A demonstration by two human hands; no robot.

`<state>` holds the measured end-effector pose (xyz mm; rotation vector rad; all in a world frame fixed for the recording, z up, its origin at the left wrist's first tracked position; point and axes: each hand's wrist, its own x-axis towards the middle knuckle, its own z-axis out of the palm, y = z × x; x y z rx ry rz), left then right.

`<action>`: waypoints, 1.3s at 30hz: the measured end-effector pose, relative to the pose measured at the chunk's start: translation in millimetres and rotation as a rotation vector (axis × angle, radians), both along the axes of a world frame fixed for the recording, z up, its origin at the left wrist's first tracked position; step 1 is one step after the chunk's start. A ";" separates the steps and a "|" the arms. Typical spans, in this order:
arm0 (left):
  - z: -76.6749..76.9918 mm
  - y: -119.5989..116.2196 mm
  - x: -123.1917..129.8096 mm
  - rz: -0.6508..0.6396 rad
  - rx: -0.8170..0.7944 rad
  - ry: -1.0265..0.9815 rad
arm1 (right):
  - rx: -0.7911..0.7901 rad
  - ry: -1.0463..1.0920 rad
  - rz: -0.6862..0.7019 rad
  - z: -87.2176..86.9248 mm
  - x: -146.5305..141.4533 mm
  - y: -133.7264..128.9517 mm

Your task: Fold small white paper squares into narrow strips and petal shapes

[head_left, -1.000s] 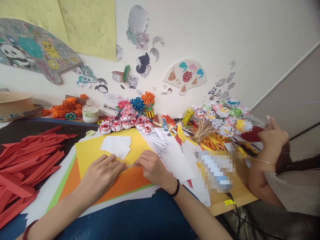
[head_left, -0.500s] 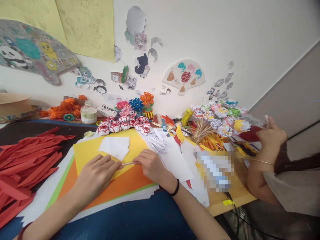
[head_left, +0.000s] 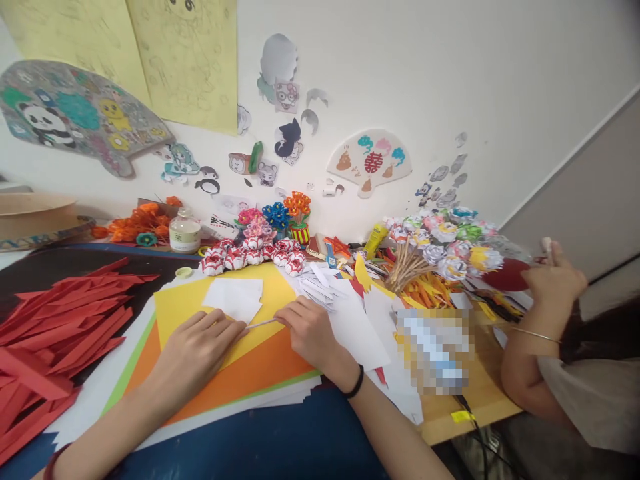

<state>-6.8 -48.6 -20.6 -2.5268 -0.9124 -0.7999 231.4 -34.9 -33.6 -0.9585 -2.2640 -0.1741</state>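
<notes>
A thin white paper roll (head_left: 261,325) stretches between my two hands, over a yellow sheet (head_left: 180,307). My left hand (head_left: 207,340) pinches its left end, and my right hand (head_left: 305,327) pinches the right end with the fingers together. White paper pieces (head_left: 234,298) lie on the yellow sheet just beyond my left hand. Beneath my hands an orange sheet (head_left: 255,363) shows, stacked on green and white sheets. Folded white strips (head_left: 320,283) rest beyond my right hand.
Red folded strips (head_left: 55,333) are heaped at the left. Red-and-white paper flowers (head_left: 250,253), a glass jar (head_left: 185,231) and a bunch of paper flowers (head_left: 445,243) stand along the wall. At the right, another person's hand (head_left: 555,273) holds a small white thing.
The view has shifted slightly, so most things appear a little lower and further right. My hands have moved slightly apart, with more of the white roll showing between them.
</notes>
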 end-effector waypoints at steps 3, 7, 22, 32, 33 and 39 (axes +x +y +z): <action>1.3 -0.6 -0.1 0.017 0.002 -0.031 | -0.020 0.024 -0.009 -0.7 -0.4 -0.2; 1.4 -2.4 -0.6 0.046 -0.016 -0.063 | -0.020 0.095 -0.014 1.9 -3.3 -3.4; 10.0 -5.7 -2.5 0.135 0.015 -0.052 | 0.108 0.341 0.016 10.9 -4.2 -6.8; 3.6 13.7 -8.2 0.256 -0.058 0.024 | -0.039 0.589 -0.536 21.0 36.5 14.8; 3.6 16.2 -8.9 0.263 -0.067 0.030 | -0.074 0.558 -0.591 19.2 42.4 18.0; 3.2 26.9 -11.6 0.271 -0.146 0.041 | 0.004 0.339 -0.729 6.1 56.7 29.4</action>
